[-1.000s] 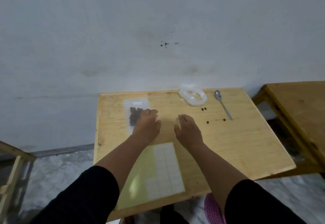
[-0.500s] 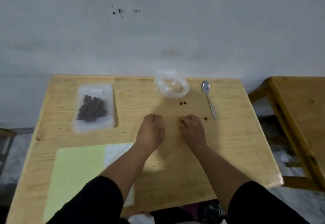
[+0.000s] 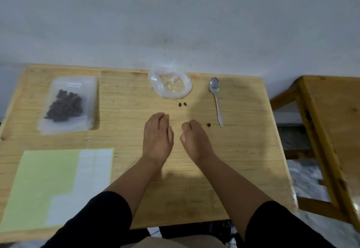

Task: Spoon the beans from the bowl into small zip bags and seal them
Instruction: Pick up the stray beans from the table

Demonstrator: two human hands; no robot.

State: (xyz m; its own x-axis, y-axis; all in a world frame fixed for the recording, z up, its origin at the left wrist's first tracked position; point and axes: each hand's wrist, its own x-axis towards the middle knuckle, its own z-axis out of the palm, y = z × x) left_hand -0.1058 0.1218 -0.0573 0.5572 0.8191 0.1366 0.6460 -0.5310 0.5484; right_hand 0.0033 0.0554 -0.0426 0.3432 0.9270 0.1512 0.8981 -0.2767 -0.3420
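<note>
Nearest the camera, two black sleeves (image 3: pixel 93 222) run forward onto the wooden table (image 3: pixel 243 150). At about eight o'clock lies a sheet of white labels on pale green backing (image 3: pixel 58 185), partly peeled by the look of it.

Centre table now: the left hand (image 3: pixel 157 136) lies palm down, fingers straight and together, flat on the wood and holding nothing. Just beside it, the right hand (image 3: pixel 194 140) has its fingers curled under; whether it pinches a bean I cannot tell, the fingertips are hidden.

One stray bean (image 3: pixel 208 125) sits just off the right hand at two o'clock, near the tip of the spoon's handle. Two more beans (image 3: pixel 182 104) lie at twelve o'clock, just short of the clear plastic bowl (image 3: pixel 169 86), which looks emptied.

The metal spoon (image 3: pixel 215 99) rests at one o'clock, untouched, bowl end towards the wall. Far off at ten o'clock, the filled zip bag (image 3: pixel 67 104) lies flat, beans heaped inside; whether its strip is pressed closed I can't make out.

So it reads as clean-up: gathering the spilled beans. To do it well, I'd pinch each bean singly, or sweep them together with the flat left hand, the right cupped to receive. Keep clear of the spoon handle, which would scatter them further. They roll easily!
</note>
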